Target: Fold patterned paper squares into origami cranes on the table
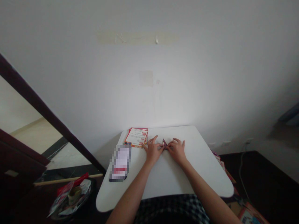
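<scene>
Between my two hands, over the middle of the white table [168,183], is a small dark purple and white folded piece [164,144] that looks like paper. My left hand [153,151] pinches its left side, with the other fingers spread toward the cards. On its right side, my right hand [177,151] grips it between thumb and fingertips. The fingers hide part of the piece. Just beyond my left hand lies a stack of printed cards [136,137] with red borders and rows of text.
A blurred-out phone-like object [120,163] lies on the table's left side. The wall [177,93] rises behind the table. A bin with wrappers [73,196] stands on the floor at left, beside a wooden stick [67,179]. A cable [241,168] hangs at right.
</scene>
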### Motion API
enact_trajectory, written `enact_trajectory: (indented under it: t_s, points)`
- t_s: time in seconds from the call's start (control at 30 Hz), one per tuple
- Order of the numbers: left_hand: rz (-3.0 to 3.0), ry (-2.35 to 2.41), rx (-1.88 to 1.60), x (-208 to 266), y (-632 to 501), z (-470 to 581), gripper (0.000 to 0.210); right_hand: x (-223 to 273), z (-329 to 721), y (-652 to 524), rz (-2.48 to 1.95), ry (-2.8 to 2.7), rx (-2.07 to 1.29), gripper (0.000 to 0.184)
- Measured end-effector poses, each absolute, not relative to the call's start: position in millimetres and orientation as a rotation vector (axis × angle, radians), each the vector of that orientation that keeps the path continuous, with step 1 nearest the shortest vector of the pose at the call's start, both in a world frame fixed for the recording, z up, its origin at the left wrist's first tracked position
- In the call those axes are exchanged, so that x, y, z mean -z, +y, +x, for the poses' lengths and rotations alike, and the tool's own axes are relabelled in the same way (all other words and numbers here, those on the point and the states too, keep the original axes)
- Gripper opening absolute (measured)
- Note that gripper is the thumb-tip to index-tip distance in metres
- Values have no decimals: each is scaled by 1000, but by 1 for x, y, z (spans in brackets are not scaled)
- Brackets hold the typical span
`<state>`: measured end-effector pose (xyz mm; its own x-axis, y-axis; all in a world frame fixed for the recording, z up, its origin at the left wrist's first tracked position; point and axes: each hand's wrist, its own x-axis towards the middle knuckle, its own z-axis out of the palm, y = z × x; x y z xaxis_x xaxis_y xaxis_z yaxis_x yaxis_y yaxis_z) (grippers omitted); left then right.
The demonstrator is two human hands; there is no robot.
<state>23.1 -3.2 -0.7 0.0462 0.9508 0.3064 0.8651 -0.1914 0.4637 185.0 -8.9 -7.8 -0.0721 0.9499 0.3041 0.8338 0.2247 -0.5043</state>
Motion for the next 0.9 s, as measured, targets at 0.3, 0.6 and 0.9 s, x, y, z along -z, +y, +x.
enact_trajectory:
  t_s: [0.3,0.6,0.9]
  points:
    - [2137,1929,-812,-1,-3,25,10,9,182,-7,-1763,-1975,-178,27]
    - [2198,1932,-741,0,-5,24,12,3,178,-11,-1795,-1959,-226,33]
    - [2209,1949,-771,-1,-9,25,21,1,178,-8,-1845,-1969,-268,31]
